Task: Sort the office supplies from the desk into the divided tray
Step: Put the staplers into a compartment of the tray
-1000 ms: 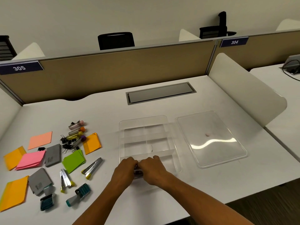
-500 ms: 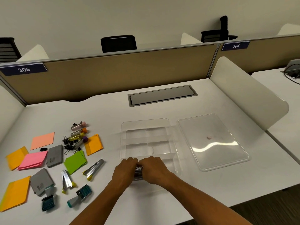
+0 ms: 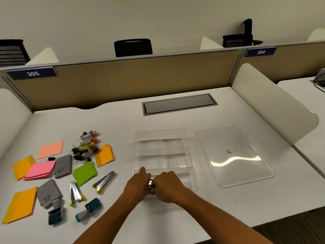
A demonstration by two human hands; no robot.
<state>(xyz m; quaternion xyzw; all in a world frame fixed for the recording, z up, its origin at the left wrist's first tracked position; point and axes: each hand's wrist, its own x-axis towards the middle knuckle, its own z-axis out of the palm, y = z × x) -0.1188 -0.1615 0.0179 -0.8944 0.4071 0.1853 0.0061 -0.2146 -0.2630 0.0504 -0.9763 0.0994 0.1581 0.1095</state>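
Note:
A clear divided tray (image 3: 161, 132) sits mid-desk. Over its near compartment my left hand (image 3: 139, 184) and my right hand (image 3: 167, 186) meet, both closed on a small silver metal object (image 3: 150, 186), mostly hidden between them; it looks like a stapler. Left of the tray lie the loose supplies: two silver staplers (image 3: 103, 181) (image 3: 74, 192), orange (image 3: 104, 154), green (image 3: 84, 174) and pink sticky notes (image 3: 40, 170), grey boxes (image 3: 63, 166), black binder clips (image 3: 77, 154), capped tubes (image 3: 88, 135) and teal tape dispensers (image 3: 88, 209).
The tray's clear lid (image 3: 232, 155) lies flat right of the tray. A grey cable hatch (image 3: 179, 103) is set in the desk behind. A white side divider (image 3: 274, 103) borders the right, a tan partition (image 3: 131, 81) the back. The desk's front edge runs under my forearms.
Both hands have stayed together at the tray's near compartment, holding the metal object. The camera view has shifted slightly; nothing on the desk has moved.

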